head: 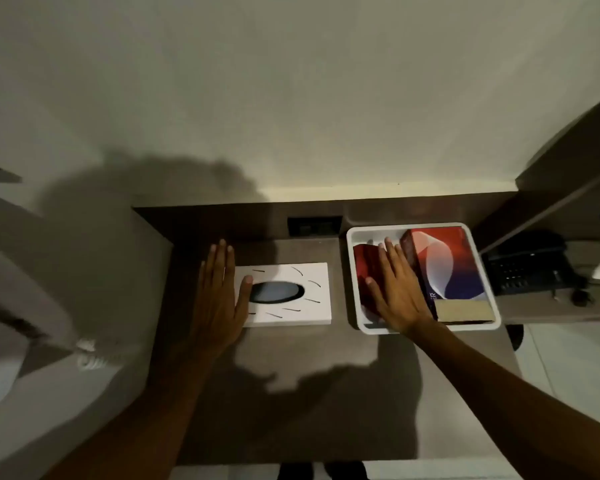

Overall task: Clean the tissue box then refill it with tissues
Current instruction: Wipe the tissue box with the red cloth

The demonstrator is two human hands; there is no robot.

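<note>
A white tissue box lid (291,308) with a dark oval opening lies flat on the brown desk (291,393). My left hand (219,299) rests flat on the lid's left end, fingers straight, thumb touching the oval's rim. To the right stands a white tray (355,237) holding a red, white and blue tissue pack (451,265) and a smaller red pack (364,268). My right hand (399,289) lies flat and open over the red pack inside the tray, fingers pointing away from me.
A black telephone (530,268) sits on a lower shelf right of the tray. A dark socket panel (314,226) is set in the desk's back edge below the pale wall. A grey chair or cushion (25,306) is at the left.
</note>
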